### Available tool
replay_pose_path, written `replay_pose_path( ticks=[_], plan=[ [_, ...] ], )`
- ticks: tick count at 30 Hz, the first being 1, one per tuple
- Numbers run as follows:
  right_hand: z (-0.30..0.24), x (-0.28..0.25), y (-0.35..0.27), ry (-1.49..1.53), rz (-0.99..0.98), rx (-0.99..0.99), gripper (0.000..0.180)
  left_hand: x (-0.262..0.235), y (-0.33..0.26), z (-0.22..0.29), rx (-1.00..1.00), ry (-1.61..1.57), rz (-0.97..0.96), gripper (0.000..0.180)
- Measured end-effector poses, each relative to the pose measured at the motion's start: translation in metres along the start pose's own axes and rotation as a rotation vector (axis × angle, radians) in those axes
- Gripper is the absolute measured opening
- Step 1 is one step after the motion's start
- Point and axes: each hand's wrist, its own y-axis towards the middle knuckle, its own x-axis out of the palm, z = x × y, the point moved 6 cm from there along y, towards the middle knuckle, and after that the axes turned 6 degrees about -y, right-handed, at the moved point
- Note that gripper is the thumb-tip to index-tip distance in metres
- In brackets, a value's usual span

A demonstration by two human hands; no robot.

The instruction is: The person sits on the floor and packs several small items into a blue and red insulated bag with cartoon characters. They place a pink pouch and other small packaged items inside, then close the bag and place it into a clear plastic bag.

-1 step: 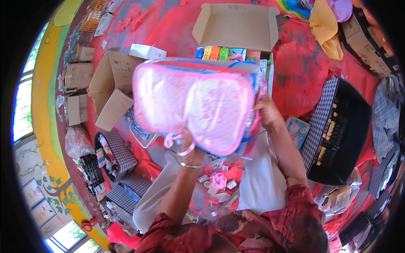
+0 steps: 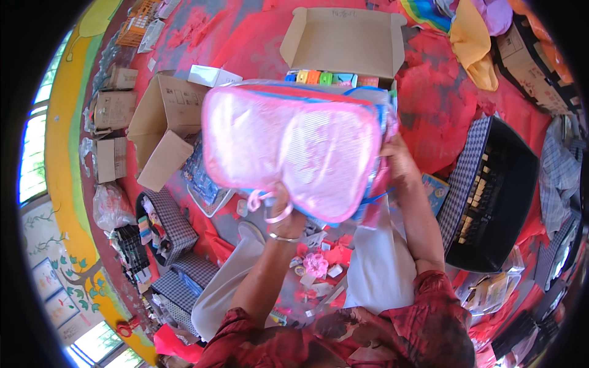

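In front of me I hold up a large pink-edged mesh bag (image 2: 331, 153), with a whitish see-through face divided into two rounded halves. Blue and red layers and clear plastic show along its upper and right sides. My left hand (image 2: 287, 218) is closed on the lower edge, by a pink strap (image 2: 260, 199); part of its fingers is hidden. At the right side, my right hand (image 2: 397, 158) grips the bag's edge, its fingertips out of sight behind it. Just beyond the bag is an open cardboard box (image 2: 342, 40) with colourful packs inside.
An open carton (image 2: 161, 122) stands left, near a small white box (image 2: 213, 75). Checked fabric bins (image 2: 169, 224) line the lower left. A large black-lined bin (image 2: 506, 196) lies at right. Small items and a pink flower (image 2: 315, 265) lie between my legs on the red floor.
The mesh bag has shifted slightly to the right and down, both hands moving with it and keeping their hold.
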Motion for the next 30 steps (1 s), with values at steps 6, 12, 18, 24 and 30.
replay_pose_path(
  ticks=[6,12,18,24,30],
  plan=[
    [-0.017,-0.108,0.027,-0.32,0.294,0.14,0.046,-0.014,0.076,-0.106,-0.164,-0.143,0.193,0.035],
    [0.036,-0.16,0.031,-0.104,0.49,0.294,0.027,-0.044,0.069,-0.135,-0.332,0.059,0.349,0.02],
    [0.015,-0.149,0.009,-0.075,0.274,0.058,0.035,-0.022,0.018,-0.135,-0.324,0.086,0.355,0.017],
    [0.027,-0.144,0.008,-0.14,0.357,0.189,0.027,-0.034,0.029,-0.141,-0.329,-0.07,0.309,0.013],
    [0.032,-0.148,0.045,-0.183,0.412,0.27,0.025,-0.048,0.06,-0.146,-0.342,0.003,0.382,0.01]
  ],
)
